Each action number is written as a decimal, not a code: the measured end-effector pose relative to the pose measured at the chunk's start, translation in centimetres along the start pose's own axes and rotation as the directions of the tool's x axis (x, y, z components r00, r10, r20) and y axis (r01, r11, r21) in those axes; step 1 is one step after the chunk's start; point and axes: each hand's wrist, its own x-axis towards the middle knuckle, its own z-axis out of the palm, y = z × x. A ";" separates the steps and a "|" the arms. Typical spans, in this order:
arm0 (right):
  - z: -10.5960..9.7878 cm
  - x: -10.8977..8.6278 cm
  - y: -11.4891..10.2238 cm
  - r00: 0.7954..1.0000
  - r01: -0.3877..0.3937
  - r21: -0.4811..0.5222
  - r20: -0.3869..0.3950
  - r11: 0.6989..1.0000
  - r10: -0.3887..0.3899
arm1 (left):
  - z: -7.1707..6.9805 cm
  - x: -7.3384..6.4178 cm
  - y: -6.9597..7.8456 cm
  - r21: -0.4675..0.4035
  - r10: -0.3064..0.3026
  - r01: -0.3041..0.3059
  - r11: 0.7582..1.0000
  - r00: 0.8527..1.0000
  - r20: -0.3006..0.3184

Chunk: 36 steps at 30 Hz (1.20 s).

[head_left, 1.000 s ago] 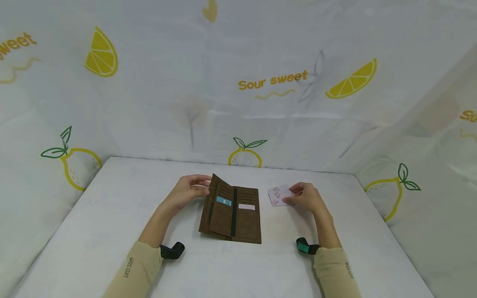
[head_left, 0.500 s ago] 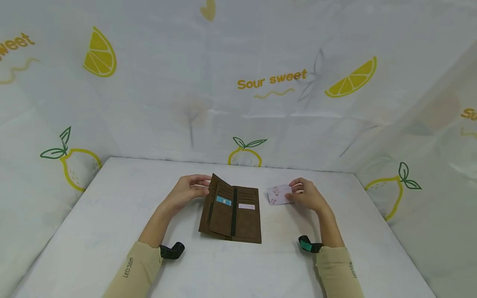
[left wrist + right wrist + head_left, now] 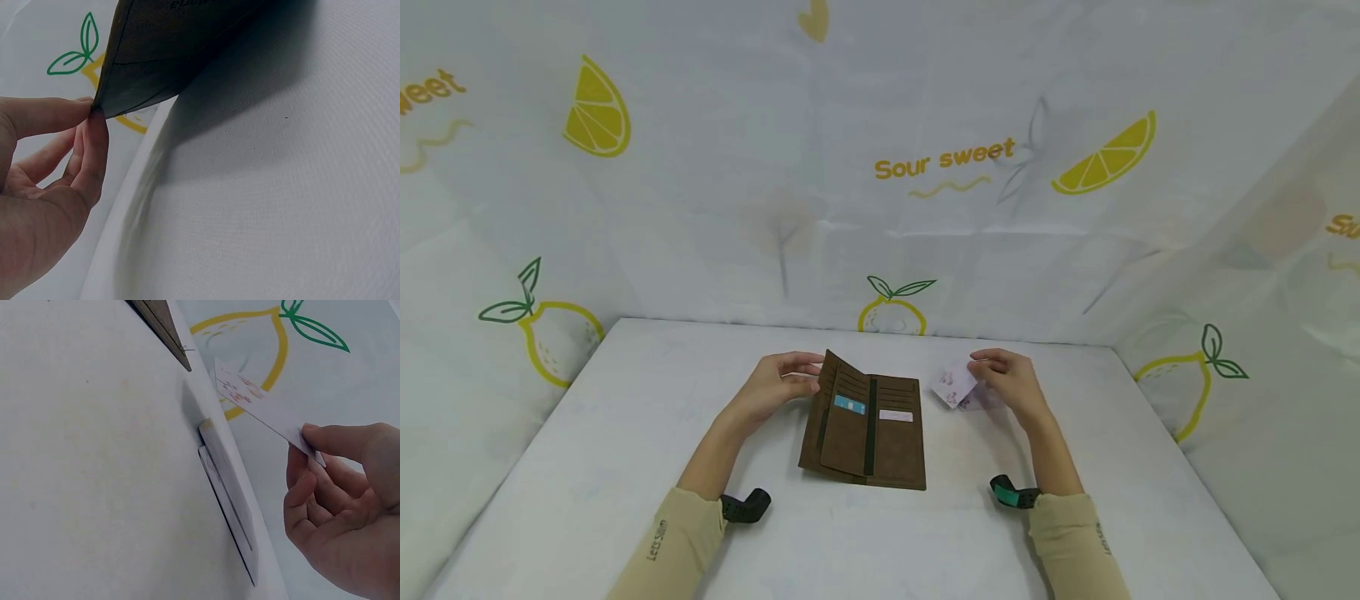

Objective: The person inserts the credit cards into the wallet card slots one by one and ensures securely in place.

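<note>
A brown wallet (image 3: 898,454) lies opened on the table, its left side tilted up. A blue card (image 3: 850,405) and a pale pink card (image 3: 897,416) peek out of its slots. My left hand (image 3: 769,392) pinches the raised left edge between thumb and fingers; the left wrist view shows the hand (image 3: 56,175) on a corner of the wallet (image 3: 169,50). To the right, my right hand (image 3: 1013,385) pinches a white card with pinkish flowers (image 3: 953,385), raised off the table. Beneath it lie more flowered cards (image 3: 981,398), apart from the held one in the right wrist view.
The white table (image 3: 850,542) meets a white curtain (image 3: 737,250) printed with lemons along its back and sides. A black strap device (image 3: 747,506) sits on the left wrist, another dark device (image 3: 1013,493) on the right.
My right hand has lifted one flowered card off the others, turning it and shifting slightly left. My left hand and the wallet stay in place.
</note>
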 end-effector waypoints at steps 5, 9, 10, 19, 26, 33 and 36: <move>1.4 0.3 -0.4 0.999 -0.013 0.051 -0.045 0.999 0.016 | -0.1 0.0 -0.1 0.001 0.002 -0.002 1.000 1.000 -0.001; 2.4 0.4 -0.8 0.999 -0.008 0.055 -0.044 0.998 0.010 | -0.2 0.0 -0.2 -0.004 0.005 -0.005 1.000 1.000 0.003; 2.7 0.4 -1.0 0.999 -0.008 0.051 -0.042 0.999 0.010 | -0.2 0.1 -0.2 -0.004 0.006 -0.006 1.000 1.000 0.003; 4.1 0.3 -1.9 1.000 -0.026 0.040 -0.007 0.999 0.027 | 0.0 0.3 0.0 -0.001 0.012 -0.012 1.000 1.000 0.008; 5.1 0.4 -2.3 0.999 -0.033 0.047 0.019 0.998 0.032 | 0.1 0.2 0.1 -0.003 0.002 -0.002 1.000 1.000 0.001; 6.3 0.6 -2.1 1.000 -0.008 0.111 0.017 0.994 0.006 | 0.0 0.1 0.0 -0.005 -0.003 0.003 1.000 1.000 -0.007; 6.7 0.6 -2.0 1.000 0.017 0.121 0.018 0.993 -0.020 | 0.0 0.1 -0.1 -0.008 -0.006 0.006 1.000 1.000 -0.010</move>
